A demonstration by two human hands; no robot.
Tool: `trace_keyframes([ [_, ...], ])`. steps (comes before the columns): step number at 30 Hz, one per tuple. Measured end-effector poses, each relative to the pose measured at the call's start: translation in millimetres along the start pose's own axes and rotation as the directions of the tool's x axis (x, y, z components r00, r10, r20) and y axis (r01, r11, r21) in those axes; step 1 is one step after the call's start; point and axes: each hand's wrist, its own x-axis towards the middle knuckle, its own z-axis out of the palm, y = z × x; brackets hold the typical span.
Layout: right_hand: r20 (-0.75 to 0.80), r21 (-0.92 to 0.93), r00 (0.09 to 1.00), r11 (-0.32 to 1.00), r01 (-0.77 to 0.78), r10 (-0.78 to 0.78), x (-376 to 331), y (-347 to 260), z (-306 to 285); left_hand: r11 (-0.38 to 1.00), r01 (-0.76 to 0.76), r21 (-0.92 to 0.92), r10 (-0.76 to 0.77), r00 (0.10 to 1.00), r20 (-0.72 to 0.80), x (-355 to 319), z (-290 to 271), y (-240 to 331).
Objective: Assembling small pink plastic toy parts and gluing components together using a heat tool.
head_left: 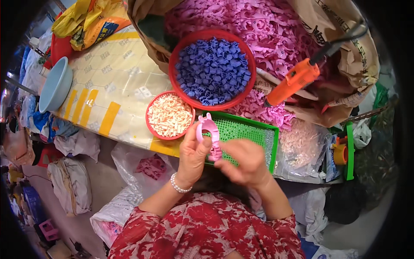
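From my remote post I read places off the green tray (248, 134). Left hand (192, 153): fingers grasping a curved pink piece (214, 142), held upright over the tray's left end. Right hand (246, 162), over the tray's near side: fingers bent in at the piece's lower right edge, blurred; I cannot tell whether they grip. Just left of the tray, a small red bowl (166, 137) of cream-coloured pieces (170, 115) on the tabletop (112, 73). Beyond the tray, a larger red bowl (172, 71) of blue pieces (213, 71); behind that, pink parts (263, 26) heaped in a brown sack (353, 64). Beyond the tray's right end, an orange tool (293, 82), tilted.
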Motion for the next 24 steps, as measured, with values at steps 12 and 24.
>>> trace_keyframes([
  [12, -0.106, -0.540, 0.994, 0.838, -0.078, 0.024, 83.6, 94.1, 25.5, 0.966, 0.087, -0.241, -0.078, 0.996, 0.050, 1.2, -24.6, -0.5],
  [24, -0.140, -0.526, 0.988, 0.842, -0.123, 0.057, 88.6, 105.4, 27.4, 0.964, 0.101, -0.247, -0.092, 0.995, 0.046, -2.3, -30.5, 3.2],
])
